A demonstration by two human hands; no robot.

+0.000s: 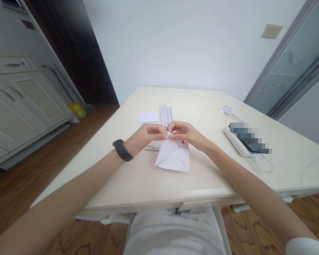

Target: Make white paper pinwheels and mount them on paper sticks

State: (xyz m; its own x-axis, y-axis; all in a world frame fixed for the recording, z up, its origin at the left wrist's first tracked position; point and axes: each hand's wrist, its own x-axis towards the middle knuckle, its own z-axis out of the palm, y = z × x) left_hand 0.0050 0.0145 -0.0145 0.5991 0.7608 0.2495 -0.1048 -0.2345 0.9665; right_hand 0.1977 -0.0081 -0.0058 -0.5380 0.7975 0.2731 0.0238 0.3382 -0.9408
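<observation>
A white folded paper sheet (173, 157) with creases is held just above the cream table (138, 184), its lower part fanning toward me. My left hand (146, 136), with a black band on the wrist, pinches the sheet's top edge from the left. My right hand (187, 134) pinches the same top edge from the right, fingertips of both hands nearly touching. A small red mark shows on the paper near my right fingers. Just beyond my hands lies a bundle of rolled white paper sticks (166, 114).
A small white paper slip (148, 117) lies left of the sticks. A folded white paper figure (228, 109) sits at the far right. A white power strip (238, 143) with a phone on it and a cable lies on the right. Something metallic (152, 147) lies under my left hand.
</observation>
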